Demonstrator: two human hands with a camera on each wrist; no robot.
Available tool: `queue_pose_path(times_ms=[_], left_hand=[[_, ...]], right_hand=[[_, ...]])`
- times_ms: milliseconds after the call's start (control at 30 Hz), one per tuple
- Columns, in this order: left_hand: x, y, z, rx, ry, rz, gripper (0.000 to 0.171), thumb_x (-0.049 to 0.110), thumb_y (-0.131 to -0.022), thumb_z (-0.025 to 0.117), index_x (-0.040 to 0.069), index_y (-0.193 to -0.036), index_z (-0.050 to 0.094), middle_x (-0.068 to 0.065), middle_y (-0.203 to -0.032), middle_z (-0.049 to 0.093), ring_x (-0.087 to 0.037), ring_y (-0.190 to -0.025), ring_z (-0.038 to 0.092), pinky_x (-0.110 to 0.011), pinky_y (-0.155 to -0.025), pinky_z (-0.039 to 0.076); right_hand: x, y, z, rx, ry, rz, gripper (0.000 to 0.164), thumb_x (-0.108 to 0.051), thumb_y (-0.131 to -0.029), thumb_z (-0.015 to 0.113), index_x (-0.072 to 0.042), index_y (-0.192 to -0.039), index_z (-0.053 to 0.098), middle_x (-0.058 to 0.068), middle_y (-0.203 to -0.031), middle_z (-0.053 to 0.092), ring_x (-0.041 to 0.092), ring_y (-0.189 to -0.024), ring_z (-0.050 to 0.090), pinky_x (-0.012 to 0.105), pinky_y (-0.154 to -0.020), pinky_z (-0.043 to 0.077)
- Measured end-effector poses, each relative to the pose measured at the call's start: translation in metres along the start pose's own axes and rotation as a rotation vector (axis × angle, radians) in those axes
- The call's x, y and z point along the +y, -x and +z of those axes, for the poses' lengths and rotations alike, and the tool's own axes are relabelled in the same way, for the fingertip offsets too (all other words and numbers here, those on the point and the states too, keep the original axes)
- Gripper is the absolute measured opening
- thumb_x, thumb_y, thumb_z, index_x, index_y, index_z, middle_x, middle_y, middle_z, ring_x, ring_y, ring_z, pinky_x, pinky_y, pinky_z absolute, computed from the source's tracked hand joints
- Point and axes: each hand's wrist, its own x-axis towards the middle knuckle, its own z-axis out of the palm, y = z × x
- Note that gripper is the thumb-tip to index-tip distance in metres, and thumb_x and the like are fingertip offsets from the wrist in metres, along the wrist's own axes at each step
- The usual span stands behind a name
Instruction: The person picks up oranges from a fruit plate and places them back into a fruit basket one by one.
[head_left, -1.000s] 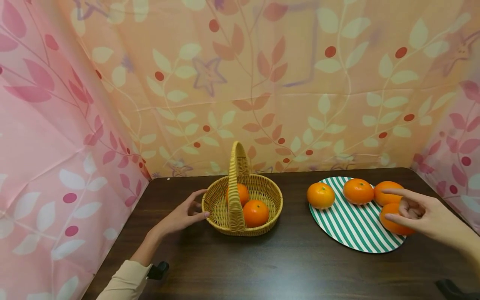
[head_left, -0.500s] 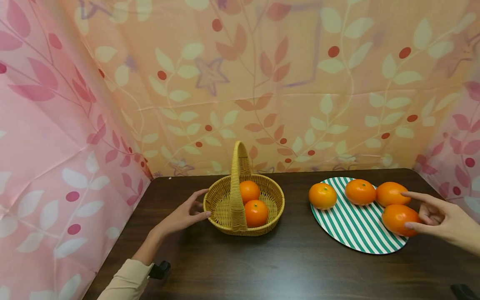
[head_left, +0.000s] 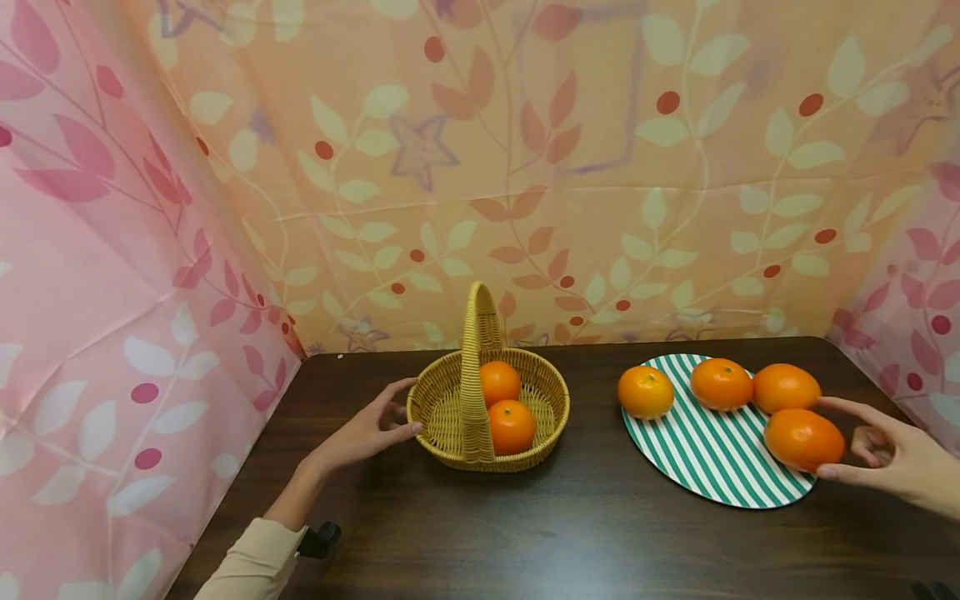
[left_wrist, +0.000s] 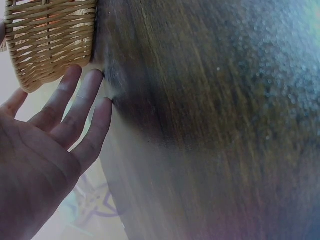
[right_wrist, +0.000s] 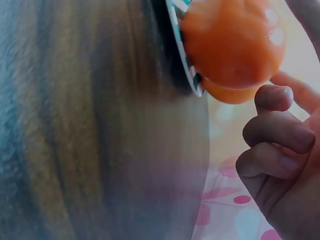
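Note:
In the head view my left hand (head_left: 371, 427) rests at the left rim of a yellow wicker basket (head_left: 435, 442), its thumb at the rim. In the left wrist view its fingers are fairly straight beside the woven wall. Two oranges (head_left: 512, 427) lie in the basket, partly behind its handle. My right hand (head_left: 892, 458) is at the right end of a striped placemat (head_left: 720, 458), index finger and thumb extended, other fingers curled. Its thumb tip is right at the nearest orange (head_left: 804, 440); its index fingertip is by the orange behind it (head_left: 786, 388).
Two more oranges, one at the back (head_left: 721, 384) and one at the left (head_left: 646, 392), sit on the green-and-white placemat. Everything stands on a dark wooden table (head_left: 570, 533). Patterned cloth (head_left: 525, 167) hangs behind and at both sides.
My right hand has moved to the right, from over the oranges to their right side. The camera view has shifted slightly; the left hand stays at the basket.

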Motion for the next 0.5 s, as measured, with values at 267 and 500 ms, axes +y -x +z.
queue_pose_path(times_ms=[267, 500], left_hand=[[0.001, 0.000, 0.000, 0.002, -0.002, 0.002, 0.075, 0.029, -0.101, 0.068, 0.019, -0.160, 0.023, -0.020, -0.123, 0.061, -0.030, -0.106, 0.065, -0.049, -0.089, 0.051], [0.000, 0.000, 0.000, -0.001, -0.003, 0.002, 0.075, 0.028, -0.101, 0.068, 0.019, -0.160, 0.023, -0.020, -0.122, 0.061, -0.030, -0.105, 0.066, -0.048, -0.088, 0.051]], right_hand=[[0.007, 0.004, 0.003, -0.002, 0.006, 0.047, 0.071, 0.004, -0.075, 0.087, -0.011, -0.138, 0.057, -0.001, -0.066, 0.035, 0.013, -0.049, 0.035, 0.027, -0.042, 0.029], [0.011, 0.005, 0.007, 0.047, 0.032, 0.015, 0.069, 0.003, -0.071, 0.091, -0.009, -0.131, 0.059, -0.002, -0.065, 0.034, 0.012, -0.051, 0.035, 0.027, -0.044, 0.027]])
